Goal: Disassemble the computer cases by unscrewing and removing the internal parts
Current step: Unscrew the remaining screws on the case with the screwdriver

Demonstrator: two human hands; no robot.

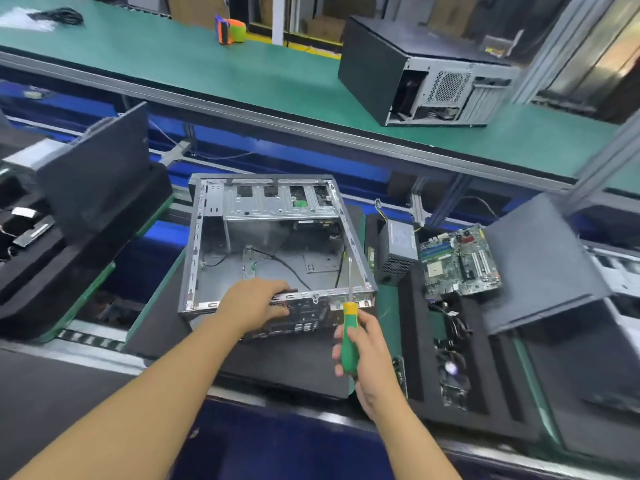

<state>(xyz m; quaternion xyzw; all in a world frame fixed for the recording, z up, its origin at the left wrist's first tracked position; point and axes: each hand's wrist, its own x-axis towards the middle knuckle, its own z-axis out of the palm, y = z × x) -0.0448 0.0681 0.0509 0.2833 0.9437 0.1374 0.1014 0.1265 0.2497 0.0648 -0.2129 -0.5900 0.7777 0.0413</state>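
Note:
An open grey computer case (207, 237) lies on a dark foam mat in front of me, nearly stripped, with a drive cage at its far end and loose black cables inside. My left hand (252, 303) grips the case's near rear edge, fingers curled over the rim. To its right, my right hand (363, 348) holds a screwdriver (348, 344) with a green and yellow handle, its shaft pointing up over the case's near right corner. A removed motherboard (460, 261) and a power supply (398, 251) lie to the right of the case.
A black foam tray (485, 403) with parts sits at the right, a dark panel (540, 261) leaning over it. Another foam tray and panel (93, 168) stand at the left. A second case (415, 74) and a tape dispenser (230, 29) rest on the far green bench.

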